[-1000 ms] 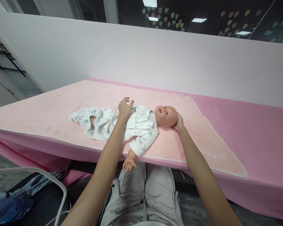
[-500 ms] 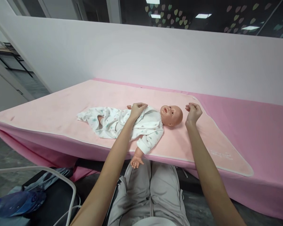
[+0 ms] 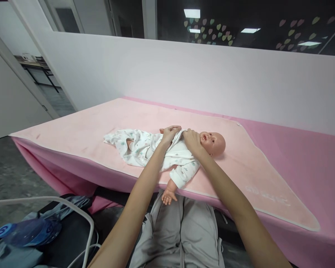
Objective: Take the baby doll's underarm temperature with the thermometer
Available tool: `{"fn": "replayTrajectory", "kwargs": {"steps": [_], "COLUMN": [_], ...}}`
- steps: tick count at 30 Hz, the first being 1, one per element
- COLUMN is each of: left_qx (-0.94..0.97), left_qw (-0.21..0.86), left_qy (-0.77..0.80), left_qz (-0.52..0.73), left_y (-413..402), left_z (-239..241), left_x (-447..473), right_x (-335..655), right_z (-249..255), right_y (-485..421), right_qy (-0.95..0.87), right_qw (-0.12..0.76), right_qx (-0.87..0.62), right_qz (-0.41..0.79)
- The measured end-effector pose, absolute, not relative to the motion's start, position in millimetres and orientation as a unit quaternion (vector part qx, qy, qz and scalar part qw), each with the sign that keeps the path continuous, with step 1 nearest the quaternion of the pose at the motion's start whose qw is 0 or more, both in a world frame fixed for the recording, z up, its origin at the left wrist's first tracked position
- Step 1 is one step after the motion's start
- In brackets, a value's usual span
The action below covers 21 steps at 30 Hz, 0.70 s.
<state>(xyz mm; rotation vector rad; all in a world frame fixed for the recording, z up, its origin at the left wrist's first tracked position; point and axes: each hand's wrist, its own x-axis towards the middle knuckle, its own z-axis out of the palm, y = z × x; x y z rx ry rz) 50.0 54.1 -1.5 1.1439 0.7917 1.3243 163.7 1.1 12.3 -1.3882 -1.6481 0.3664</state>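
Note:
A baby doll point(image 3: 215, 144) lies on its back on a peach-coloured mat point(image 3: 83, 130), its head to the right and legs to the left. It wears a white printed romper point(image 3: 145, 144). My left hand point(image 3: 171, 134) is closed on the romper's cloth at the chest, its fingertips partly hidden. Close beside it, my right hand point(image 3: 192, 140) grips the romper near the neck, its fingers curled into the cloth. Between the two hands the fabric is bunched and raised. The doll's near arm point(image 3: 170, 191) hangs over the table's front edge.
A pink cloth point(image 3: 296, 152) covers the table under the mat. Behind it stands a white wall point(image 3: 184, 70) with dark glass above. At lower left, a water bottle point(image 3: 30, 231) lies on a black seat, with a white curved tube point(image 3: 72, 208) nearby.
My right hand has moved left from beyond the doll's head onto the romper by the neck and taken hold of it. The left hand stays at the chest. The view has shifted slightly.

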Motion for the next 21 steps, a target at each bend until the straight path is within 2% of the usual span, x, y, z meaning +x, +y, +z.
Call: {"fn": "replayTrajectory", "kwargs": {"steps": [6, 8, 11, 14, 18, 21], "left_qx": [0.513, 0.536, 0.57, 0.646, 0.72, 0.663], "left_qw": [0.548, 0.527, 0.525, 0.518, 0.48, 0.527], "left_qy": [0.334, 0.337, 0.322, 0.274, 0.232, 0.207], "left_qz": [0.57, 0.568, 0.544, 0.489, 0.444, 0.49], "left_y": [54.6, 54.4, 49.6, 39.6, 30.6, 33.9], "left_z": [-2.5, -1.4, 1.9, 6.0, 10.2, 10.4], "left_x": [50.2, 51.1, 52.6, 52.8, 50.8, 49.3], "right_x": [181.0, 194.5, 217.1, 231.1, 229.3, 223.1], "right_z": [25.9, 39.0, 57.2, 63.4, 49.6, 34.7], "right_y": [-20.8, -33.1, -48.3, -54.3, -50.1, -43.6], "right_qy": [-0.684, -0.676, -0.613, -0.525, -0.486, -0.477], "right_qw": [0.4, 0.412, 0.538, 0.676, 0.721, 0.725], "right_qx": [-0.609, -0.61, -0.578, -0.515, -0.476, -0.469], "right_qz": [0.052, 0.021, -0.007, 0.047, 0.135, 0.162]}}
